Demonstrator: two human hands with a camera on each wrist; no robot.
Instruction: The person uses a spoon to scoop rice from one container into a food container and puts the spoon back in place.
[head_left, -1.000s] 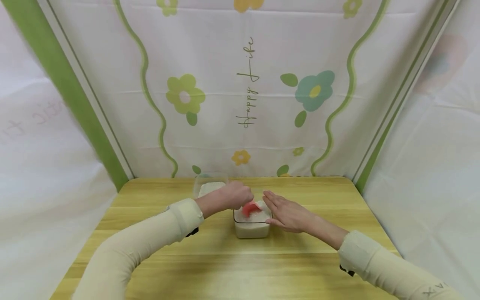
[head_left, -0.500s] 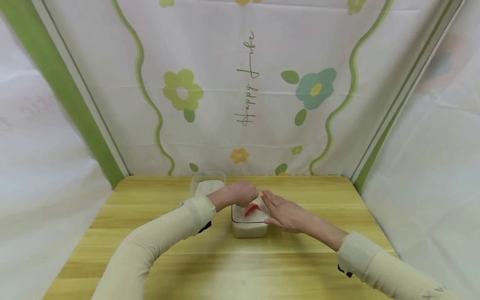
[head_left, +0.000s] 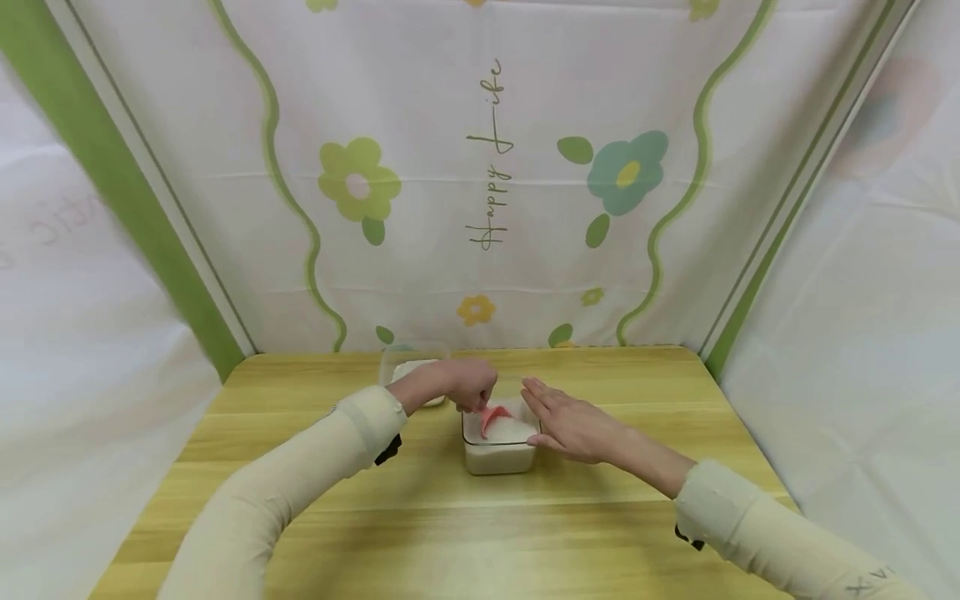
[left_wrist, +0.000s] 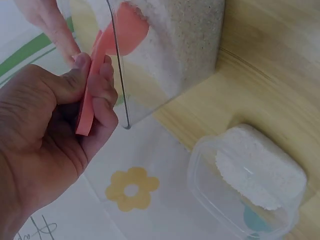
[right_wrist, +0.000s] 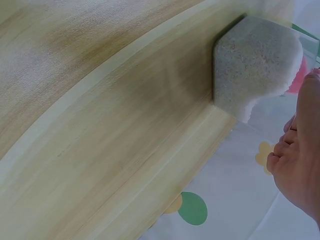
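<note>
A clear glass container (head_left: 498, 460) holding white, rice-like grains (left_wrist: 177, 30) stands on the table, its dark rim uppermost. My left hand (head_left: 471, 383) grips the handle of a pink scoop (left_wrist: 131, 29), thumb on one side and curled fingers on the other. The scoop's bowl (head_left: 491, 419) is inside the container at the grains, near the left side. Over at the right rim, my right hand (head_left: 573, 423) rests with its fingers straight and together, thumb toward the front corner. The right wrist view shows part of that hand (right_wrist: 302, 145) beside the glass wall.
Behind and left of the glass container, a clear plastic tub (left_wrist: 245, 182) holds more white grains, partly hidden by my left arm in the head view. The wooden table (head_left: 480, 533) ends at a white flowered curtain (head_left: 420, 108), with cloth walls on both sides.
The left hand first shifted right over the container, then came back left. The scoop's bowl now sits further left and shows more plainly. The right hand has stayed at the rim.
</note>
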